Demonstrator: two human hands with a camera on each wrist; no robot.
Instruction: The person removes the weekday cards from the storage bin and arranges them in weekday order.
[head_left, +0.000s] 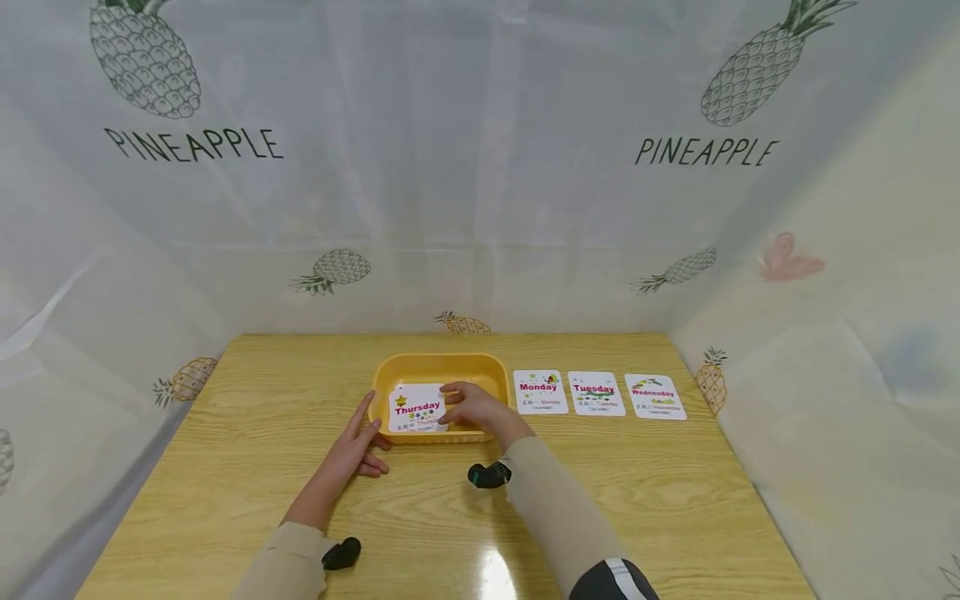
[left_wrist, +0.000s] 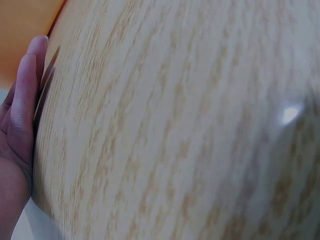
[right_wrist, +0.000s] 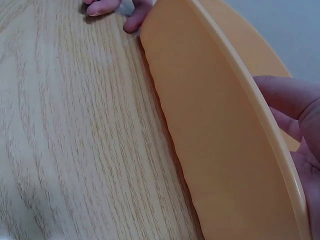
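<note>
Mid-frame, the right hand (head_left: 468, 408) pinches the Thursday card (head_left: 417, 408) inside the yellow tray (head_left: 435, 364); the left hand (head_left: 358, 440) rests flat, fingers straight, touching the tray's left edge.

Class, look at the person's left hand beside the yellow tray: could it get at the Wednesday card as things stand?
Probably not easily. The left hand rests at the yellow tray's left end, while the Wednesday card lies farthest right, past the right hand and forearm reaching into the tray.

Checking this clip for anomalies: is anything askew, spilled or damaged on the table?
Nothing stands out. Monday, Tuesday and Wednesday cards lie in a tidy row; the Thursday card sits in the yellow tray under the right hand.
</note>
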